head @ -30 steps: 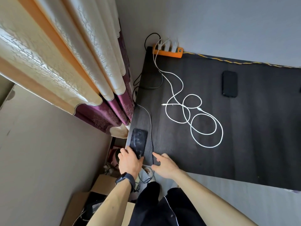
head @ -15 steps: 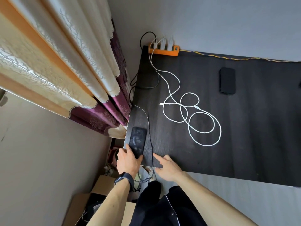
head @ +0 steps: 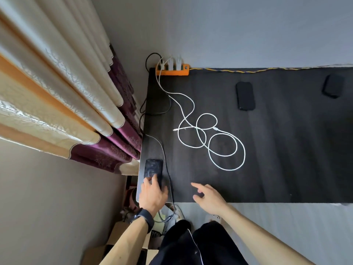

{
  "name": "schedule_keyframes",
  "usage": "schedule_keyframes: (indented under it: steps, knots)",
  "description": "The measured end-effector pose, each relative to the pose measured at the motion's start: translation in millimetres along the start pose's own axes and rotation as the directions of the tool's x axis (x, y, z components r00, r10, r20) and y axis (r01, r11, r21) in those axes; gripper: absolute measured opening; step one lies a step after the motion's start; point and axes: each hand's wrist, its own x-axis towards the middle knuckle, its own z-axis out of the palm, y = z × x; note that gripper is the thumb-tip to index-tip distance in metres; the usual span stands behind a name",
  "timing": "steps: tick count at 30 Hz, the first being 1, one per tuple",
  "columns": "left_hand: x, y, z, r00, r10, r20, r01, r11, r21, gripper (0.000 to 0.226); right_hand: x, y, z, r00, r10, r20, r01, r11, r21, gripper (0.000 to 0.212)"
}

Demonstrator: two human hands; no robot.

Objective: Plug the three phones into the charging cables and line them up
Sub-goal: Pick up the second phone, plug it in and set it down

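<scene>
Pressing left hand (head: 152, 196), fingers (head: 154, 181) flat on nearest phone (head: 153, 168) at desk (head: 286, 159) front-left corner, tight to both edges; dark cable (head: 165, 169) alongside, plug hidden, cannot tell if seated. Right hand (head: 210, 197) hovering, fingers spread, empty. White cables (head: 210, 142) loose mid-desk. Two phones (head: 245, 96) (head: 333, 86) unplugged near back edge. Ample open room rightward.

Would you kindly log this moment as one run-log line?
left hand: on near-left phone | right hand: open, empty, over desk | white cables: loose | two far phones: unplugged
</scene>
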Motion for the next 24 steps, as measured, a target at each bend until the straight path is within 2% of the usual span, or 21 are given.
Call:
schedule_keyframes:
  steps: [5, 8, 13, 18, 21, 24]
  knots:
    - [11, 62, 0, 0.985, 0.160, 0.065, -0.165, 0.984, 0.064, 0.055, -25, 37, -53, 0.970, 0.082, -0.228, -0.048, 0.987, 0.151, 0.048]
    - [23, 126, 2, 0.955, 0.285, 0.075, -0.290, 0.955, 0.055, 0.060, -34, 62, -102, 0.918, 0.133, -0.373, -0.051, 0.974, 0.222, 0.046]
    - [37, 227, 2, 0.898, 0.434, 0.072, -0.438, 0.898, 0.036, 0.063, -23, 93, -181, 0.827, 0.160, -0.539, -0.045, 0.974, 0.220, 0.043]
    - [60, 325, 17, 0.871, 0.487, 0.067, -0.492, 0.865, 0.098, 0.063, 11, 135, -259, 0.809, 0.157, -0.567, -0.090, 0.985, 0.145, 0.046]
    - [83, 376, 35, 0.892, 0.444, 0.083, -0.452, 0.884, 0.121, 0.067, 43, 169, -299, 0.839, 0.130, -0.528, -0.118, 0.991, 0.057, 0.051]
    - [113, 412, 54, 0.929, 0.355, 0.103, -0.366, 0.922, 0.125, 0.076, 75, 198, -324, 0.896, 0.118, -0.429, -0.197, 0.970, -0.144, 0.062]
